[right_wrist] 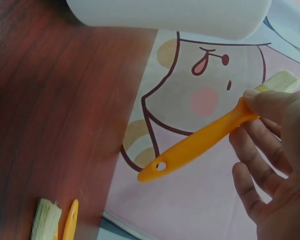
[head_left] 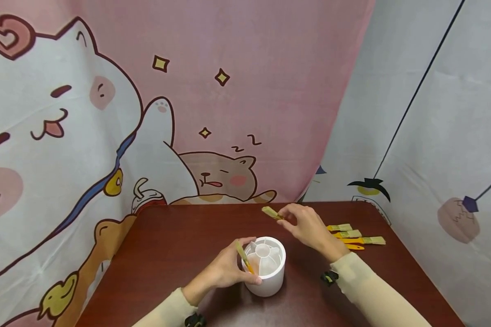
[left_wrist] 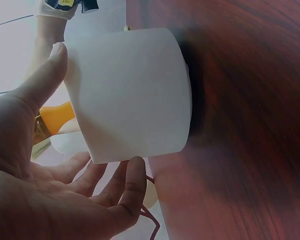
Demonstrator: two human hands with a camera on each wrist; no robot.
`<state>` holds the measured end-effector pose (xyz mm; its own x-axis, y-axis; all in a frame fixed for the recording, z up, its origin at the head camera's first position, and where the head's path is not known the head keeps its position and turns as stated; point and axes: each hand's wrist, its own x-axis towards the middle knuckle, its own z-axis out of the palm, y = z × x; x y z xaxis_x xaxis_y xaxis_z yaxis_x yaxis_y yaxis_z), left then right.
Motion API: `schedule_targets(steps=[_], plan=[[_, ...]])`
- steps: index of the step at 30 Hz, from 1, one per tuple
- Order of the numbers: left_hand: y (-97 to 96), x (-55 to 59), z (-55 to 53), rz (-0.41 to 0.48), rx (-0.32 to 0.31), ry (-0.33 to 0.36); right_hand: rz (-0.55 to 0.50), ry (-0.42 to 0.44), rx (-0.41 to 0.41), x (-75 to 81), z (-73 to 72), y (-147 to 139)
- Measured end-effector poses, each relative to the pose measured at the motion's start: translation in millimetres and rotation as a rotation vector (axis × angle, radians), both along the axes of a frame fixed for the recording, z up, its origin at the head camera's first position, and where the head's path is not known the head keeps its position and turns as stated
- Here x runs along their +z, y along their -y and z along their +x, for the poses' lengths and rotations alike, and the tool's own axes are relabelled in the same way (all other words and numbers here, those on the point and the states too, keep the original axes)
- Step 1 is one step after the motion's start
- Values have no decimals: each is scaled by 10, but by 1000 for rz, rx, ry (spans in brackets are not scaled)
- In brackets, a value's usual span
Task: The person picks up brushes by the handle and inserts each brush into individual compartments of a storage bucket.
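Observation:
A white round divided holder (head_left: pixel 272 287) sits on the table, with a central ring and several compartments. My left hand (head_left: pixel 227 269) grips it from the left, thumb at the near rim and fingers round the far side. One paintbrush (head_left: pixel 245 259) leans in its left compartment, bristles up; its orange handle (left_wrist: pixel 57 116) shows behind the holder in the left wrist view. Beyond and right of the holder, my right hand (head_left: pixel 308 227) pinches a second paintbrush (right_wrist: pixel 200 141) near the bristles, its orange handle pointing away from the palm.
Several orange-handled paintbrushes (head_left: pixel 374 240) lie on the right of the dark red-brown table (head_left: pixel 180 231), beside the right forearm. A printed cartoon cloth (head_left: pixel 278 113) hangs behind the table's far edge and along both sides.

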<state>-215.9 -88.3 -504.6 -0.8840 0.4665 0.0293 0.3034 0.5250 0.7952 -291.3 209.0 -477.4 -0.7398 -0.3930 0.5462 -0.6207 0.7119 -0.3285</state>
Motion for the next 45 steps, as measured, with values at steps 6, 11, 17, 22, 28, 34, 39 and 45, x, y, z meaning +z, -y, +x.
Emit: schedule_targets(steps=[6, 11, 17, 22, 28, 34, 39, 45], plan=[[1, 1, 12, -2, 7, 0, -23, -35, 21, 10, 52, 10], [0, 15, 22, 4, 6, 3, -41, -7, 30, 37, 109, 25], [-6, 27, 30, 3, 2, 1, -35, -1, 28, 64, 156, 30], [-9, 31, 28, 6, 0, 3, -31, -19, 30, 101, 196, 46], [-13, 36, 27, 10, 4, 14, -42, -66, 61, 158, 263, 62], [-13, 40, 25, 12, 6, 12, -77, -98, 73, 244, 343, 70], [-14, 41, 22, 6, 7, 4, -99, -96, 77, 319, 410, 80], [-17, 25, 17, 0, 5, -7, -138, -101, 110, 399, 488, 104]])
